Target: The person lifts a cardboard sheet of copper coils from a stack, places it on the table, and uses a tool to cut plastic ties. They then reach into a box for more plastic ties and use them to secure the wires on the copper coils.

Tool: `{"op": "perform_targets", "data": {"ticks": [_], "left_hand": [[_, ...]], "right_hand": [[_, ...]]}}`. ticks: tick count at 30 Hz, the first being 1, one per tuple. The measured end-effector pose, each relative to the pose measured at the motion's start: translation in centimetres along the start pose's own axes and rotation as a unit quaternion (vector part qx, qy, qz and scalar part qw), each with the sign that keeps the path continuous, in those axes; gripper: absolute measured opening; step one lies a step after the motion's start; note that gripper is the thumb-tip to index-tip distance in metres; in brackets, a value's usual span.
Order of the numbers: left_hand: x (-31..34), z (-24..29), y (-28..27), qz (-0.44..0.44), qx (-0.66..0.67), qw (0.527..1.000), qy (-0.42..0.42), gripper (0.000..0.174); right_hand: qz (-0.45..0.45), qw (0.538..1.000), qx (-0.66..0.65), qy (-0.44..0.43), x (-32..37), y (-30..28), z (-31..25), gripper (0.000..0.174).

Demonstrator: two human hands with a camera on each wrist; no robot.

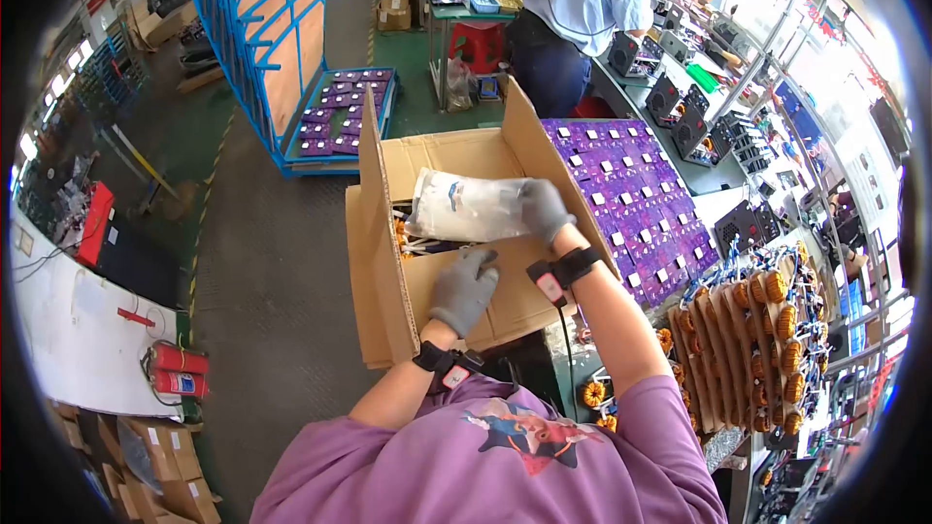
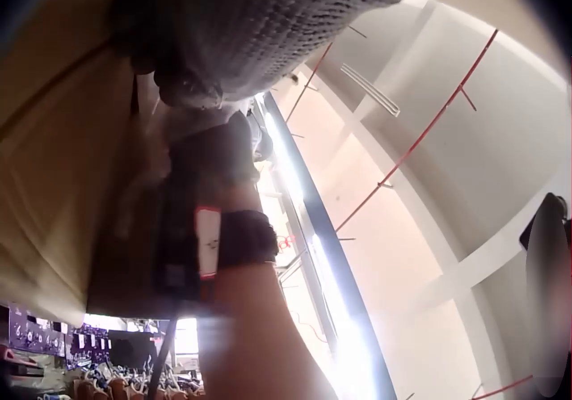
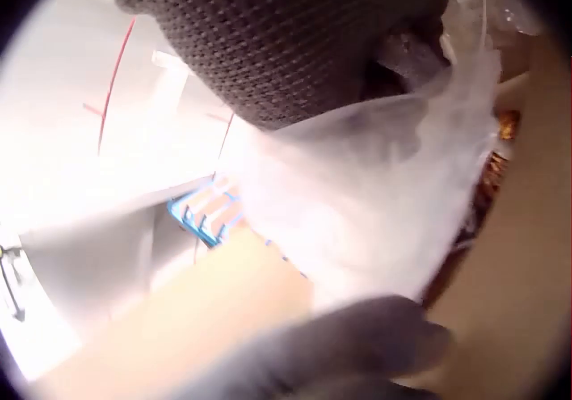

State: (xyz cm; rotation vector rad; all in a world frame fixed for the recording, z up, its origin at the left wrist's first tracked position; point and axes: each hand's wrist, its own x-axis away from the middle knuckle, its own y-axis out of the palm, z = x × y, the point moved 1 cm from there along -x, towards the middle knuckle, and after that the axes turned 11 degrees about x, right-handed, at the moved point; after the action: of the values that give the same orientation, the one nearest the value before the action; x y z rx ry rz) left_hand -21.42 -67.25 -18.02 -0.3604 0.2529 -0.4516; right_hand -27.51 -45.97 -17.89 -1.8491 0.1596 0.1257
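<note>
In the head view, my right hand, in a grey knit glove, grips the right end of a translucent plastic bag over an open cardboard box. The bag looks whitish, with a small coloured print near its left end. Seen from the right wrist, the plastic bag hangs in folds below the gloved right hand. My gloved left hand is over the box's near side, below the bag, its fingers loosely extended and holding nothing. Parts with orange and white pieces show inside the box.
To the box's right lies a sheet of purple circuit boards. Stacked cardboard dividers with copper coils stand nearer on that side. A blue rack cart stands ahead on the left. Another person works beyond the box.
</note>
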Motion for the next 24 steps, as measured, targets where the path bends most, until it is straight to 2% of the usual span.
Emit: {"op": "perform_targets", "data": {"ticks": [1, 2, 3, 4, 5, 6, 8, 9, 10, 11, 12, 14, 15, 17, 18, 20, 21, 22, 24], "left_hand": [[0.2, -0.3, 0.4, 0.005, 0.081, 0.996, -0.026, 0.029], [0.2, -0.5, 0.7, 0.010, 0.160, 0.986, -0.050, 0.030], [0.4, 0.0, 0.9, 0.009, 0.164, 0.985, -0.052, 0.030], [0.7, 1.0, 1.1, -0.029, 0.266, 0.959, -0.092, 0.030], [1.0, 1.9, 1.3, -0.065, 0.364, 0.920, -0.130, 0.030], [1.1, 2.5, 1.4, -0.065, 0.368, 0.918, -0.131, 0.030], [1.3, 3.2, 1.8, -0.108, 0.435, 0.876, -0.175, 0.032], [1.4, 3.2, 2.0, -0.109, 0.437, 0.875, -0.177, 0.032], [1.3, 3.0, 2.2, -0.116, 0.474, 0.852, -0.192, 0.033], [1.1, 2.9, 2.5, -0.123, 0.510, 0.826, -0.206, 0.034], [0.8, 2.6, 2.9, -0.125, 0.512, 0.825, -0.205, 0.034], [0.5, 2.3, 3.6, -0.148, 0.618, 0.738, -0.226, 0.038], [0.5, 2.6, 3.9, -0.149, 0.620, 0.736, -0.227, 0.038], [0.0, 3.6, 4.7, -0.157, 0.722, 0.638, -0.217, 0.040], [-0.4, 4.3, 4.8, -0.160, 0.722, 0.636, -0.219, 0.040], [-1.3, 5.9, 5.2, -0.187, 0.749, 0.588, -0.244, 0.041], [-2.0, 4.0, 6.8, -0.231, 0.807, 0.509, -0.191, 0.037], [-2.0, 4.5, 7.1, -0.238, 0.806, 0.506, -0.194, 0.037], [-1.7, 5.5, 7.4, -0.156, 0.784, 0.566, -0.202, 0.031]], "right_hand": [[-0.031, 0.985, -0.155, 0.068, 0.2, -1.9, -1.0, 0.025], [-0.057, 0.941, -0.306, 0.134, 0.6, -4.0, -2.1, 0.024], [-0.118, 0.948, -0.253, 0.156, 1.1, -5.8, -2.8, 0.020], [-0.121, 0.947, -0.251, 0.159, 1.4, -6.4, -2.9, 0.020], [-0.128, 0.964, -0.187, 0.139, 1.5, -6.9, -2.9, 0.020], [-0.134, 0.977, -0.122, 0.116, 1.6, -7.5, -3.1, 0.021], [-0.104, 0.980, -0.114, 0.125, 2.4, -8.8, -3.8, 0.021], [-0.080, 0.988, -0.055, 0.117, 3.0, -9.2, -4.1, 0.022], [-0.053, 0.993, 0.005, 0.108, 3.5, -9.6, -4.4, 0.022], [-0.043, 0.989, 0.014, 0.142, 4.1, -9.9, -4.7, 0.023], [-0.042, 0.989, 0.017, 0.143, 4.8, -10.4, -5.3, 0.023], [-0.005, 0.973, 0.058, 0.225, 6.4, -11.2, -6.1, 0.031], [0.021, 0.969, 0.075, 0.234, 7.2, -10.7, -5.8, 0.023], [0.046, 0.971, 0.047, 0.231, 9.6, -10.1, -6.0, 0.020], [0.074, 0.971, 0.018, 0.227, 10.8, -9.9, -6.2, 0.018], [0.076, 0.971, -0.007, 0.225, 12.8, -9.8, -7.3, 0.017], [0.084, 0.974, -0.020, 0.207, 13.8, -8.9, -7.3, 0.018], [0.092, 0.977, -0.033, 0.190, 14.6, -8.2, -7.4, 0.019], [0.117, 0.975, -0.069, 0.177, 16.0, -8.0, -8.2, 0.022]]}}
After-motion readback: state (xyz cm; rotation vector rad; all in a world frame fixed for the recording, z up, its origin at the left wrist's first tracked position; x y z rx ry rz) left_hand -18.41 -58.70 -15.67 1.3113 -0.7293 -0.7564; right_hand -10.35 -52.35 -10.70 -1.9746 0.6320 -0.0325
